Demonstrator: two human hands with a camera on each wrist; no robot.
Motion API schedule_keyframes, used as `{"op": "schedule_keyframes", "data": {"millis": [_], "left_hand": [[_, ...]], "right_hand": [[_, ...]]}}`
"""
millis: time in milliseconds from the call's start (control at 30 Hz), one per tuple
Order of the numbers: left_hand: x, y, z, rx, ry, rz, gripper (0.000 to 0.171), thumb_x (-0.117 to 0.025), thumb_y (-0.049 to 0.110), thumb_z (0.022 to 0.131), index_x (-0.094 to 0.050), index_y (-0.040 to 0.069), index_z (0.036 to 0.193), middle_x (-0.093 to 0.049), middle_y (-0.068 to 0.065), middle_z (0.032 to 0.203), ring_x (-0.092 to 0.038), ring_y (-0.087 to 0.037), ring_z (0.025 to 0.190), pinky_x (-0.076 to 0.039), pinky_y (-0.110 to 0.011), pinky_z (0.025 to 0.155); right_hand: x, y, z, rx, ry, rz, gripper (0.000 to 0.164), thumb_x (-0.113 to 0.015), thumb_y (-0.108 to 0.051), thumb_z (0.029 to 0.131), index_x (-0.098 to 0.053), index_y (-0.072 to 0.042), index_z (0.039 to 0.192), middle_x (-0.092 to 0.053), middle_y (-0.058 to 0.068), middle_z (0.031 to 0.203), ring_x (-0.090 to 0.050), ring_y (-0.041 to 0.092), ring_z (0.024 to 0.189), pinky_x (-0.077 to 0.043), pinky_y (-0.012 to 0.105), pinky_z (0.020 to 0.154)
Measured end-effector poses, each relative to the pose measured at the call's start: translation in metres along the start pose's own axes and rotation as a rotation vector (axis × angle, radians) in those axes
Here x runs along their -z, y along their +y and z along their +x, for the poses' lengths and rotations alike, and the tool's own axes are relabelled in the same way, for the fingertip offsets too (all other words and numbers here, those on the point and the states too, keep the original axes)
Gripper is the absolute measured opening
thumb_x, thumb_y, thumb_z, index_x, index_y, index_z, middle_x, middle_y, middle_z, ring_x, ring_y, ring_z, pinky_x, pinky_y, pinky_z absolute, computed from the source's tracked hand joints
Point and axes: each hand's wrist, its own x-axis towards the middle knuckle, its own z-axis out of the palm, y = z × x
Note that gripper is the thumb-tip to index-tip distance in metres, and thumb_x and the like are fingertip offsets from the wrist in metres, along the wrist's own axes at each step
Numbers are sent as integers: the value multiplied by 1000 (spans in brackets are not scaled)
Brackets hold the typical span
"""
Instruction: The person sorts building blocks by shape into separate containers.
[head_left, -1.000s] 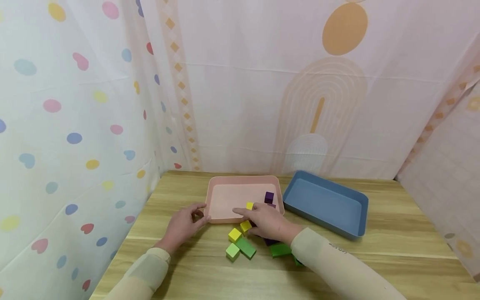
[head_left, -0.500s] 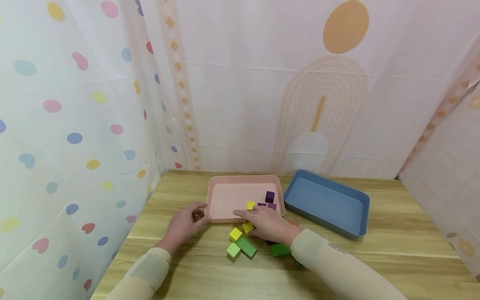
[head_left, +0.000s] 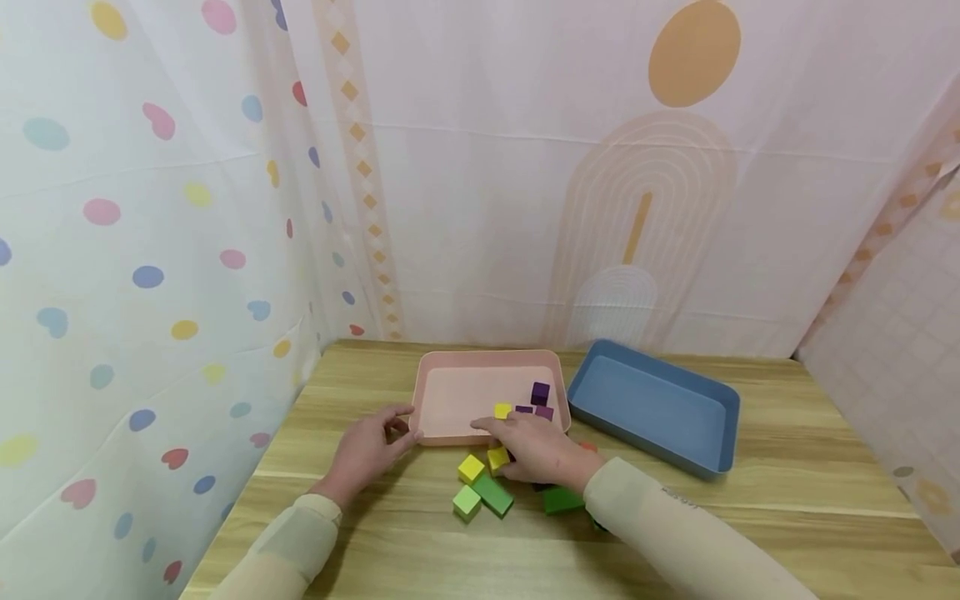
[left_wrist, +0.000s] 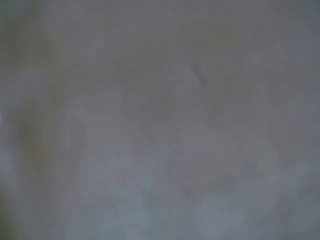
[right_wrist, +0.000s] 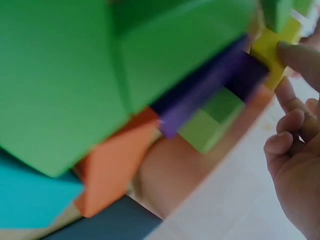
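Observation:
My right hand (head_left: pixel 540 448) is low over the front rim of the pink tray (head_left: pixel 457 392), index finger extended over it. In the right wrist view its thumb and a finger pinch a yellow block (right_wrist: pixel 266 49); the head view shows this block just in front of the tray. My left hand (head_left: pixel 367 454) touches the tray's front left corner with relaxed fingers. Inside the tray, at right, lie a dark purple cube (head_left: pixel 540 393), other purple blocks and a yellow block (head_left: pixel 502 411). The left wrist view is a blur.
Before the tray lie another yellow cube (head_left: pixel 471 468), a light green cube (head_left: pixel 467 502) and a green block (head_left: pixel 494 496). More blocks, among them a green one (head_left: pixel 562 500), are partly hidden under my right forearm. A blue tray (head_left: pixel 652 408) stands at right.
My right hand and the yellow block at its fingers have shifted slightly right and toward me. An orange-red block now shows beyond my right wrist. The left hand stays at the tray corner.

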Motion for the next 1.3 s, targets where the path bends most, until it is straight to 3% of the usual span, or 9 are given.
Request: {"op": "schedule_keyframes", "data": {"millis": [200, 333, 433, 600, 833, 967, 1067, 1200, 1300], "left_hand": [[2, 0, 1, -10, 5, 3, 46, -75, 39, 89, -64, 15, 127, -70, 6, 92, -59, -13, 79, -49, -36, 73], [2, 0, -1, -1, -4, -2, 47, -75, 39, 89, -64, 15, 128, -70, 6, 94, -59, -14, 80, -49, -37, 74], [1, -1, -3, 10, -8, -8, 48, -75, 39, 89, -64, 15, 128, -70, 5, 95, -59, -13, 80, -48, -36, 74], [0, -2, -5, 19, -3, -2, 48, -75, 40, 89, -64, 16, 129, -69, 5, 94, -58, -14, 80, -48, -35, 74], [0, 2, -1, 2, 5, -16, 48, -76, 38, 88, -64, 15, 128, -70, 5, 94, -59, -14, 80, -48, -38, 75], [-1, 6, 1, 10, -11, -23, 48, -76, 39, 88, -64, 16, 128, -70, 5, 94, -58, -15, 81, -48, -37, 75], [-2, 8, 2, 20, -18, -23, 48, -75, 40, 88, -64, 16, 128, -70, 6, 94, -58, -15, 81, -47, -37, 75], [-1, 7, 1, 28, -16, -13, 47, -75, 41, 89, -64, 17, 128, -70, 6, 94, -58, -14, 81, -48, -37, 75], [0, 5, 1, 32, -12, -8, 47, -75, 41, 88, -64, 17, 128, -70, 7, 94, -58, -13, 81, -48, -38, 75]], "right_hand": [[27, 1, 11, -88, 138, 129, 78, -81, -25, 83, -40, -19, 149, -67, -9, 107, -57, 12, 89, -49, 26, 72], [29, 9, 28, -187, 204, 189, 80, -80, -23, 85, -37, -21, 152, -67, -7, 107, -61, 15, 89, -49, 28, 74], [22, 15, 41, -230, 188, 221, 81, -79, -20, 85, -35, -22, 153, -67, -5, 106, -61, 13, 84, -49, 27, 71], [6, 16, 59, -285, 135, 163, 82, -83, -25, 82, -38, -20, 151, -67, -5, 106, -58, 13, 92, -49, 30, 82], [-5, 16, 65, -328, 83, 107, 82, -83, -29, 83, -38, -21, 151, -65, -5, 106, -59, 17, 98, -48, 35, 92], [-2, 16, 57, -295, 96, 123, 72, -78, -25, 88, -42, -21, 149, -66, -5, 113, -59, 16, 101, -48, 34, 92], [3, 14, 45, -194, 93, 145, 62, -73, -23, 92, -45, -22, 147, -68, -5, 116, -60, 16, 102, -49, 32, 89], [7, 4, 28, -40, 5, 207, 67, -75, -26, 90, -43, -24, 149, -68, -7, 118, -61, 17, 106, -49, 31, 90], [7, -4, 20, 19, -80, 245, 77, -79, -30, 87, -39, -26, 151, -67, -7, 123, -60, 15, 114, -48, 32, 95]]}}
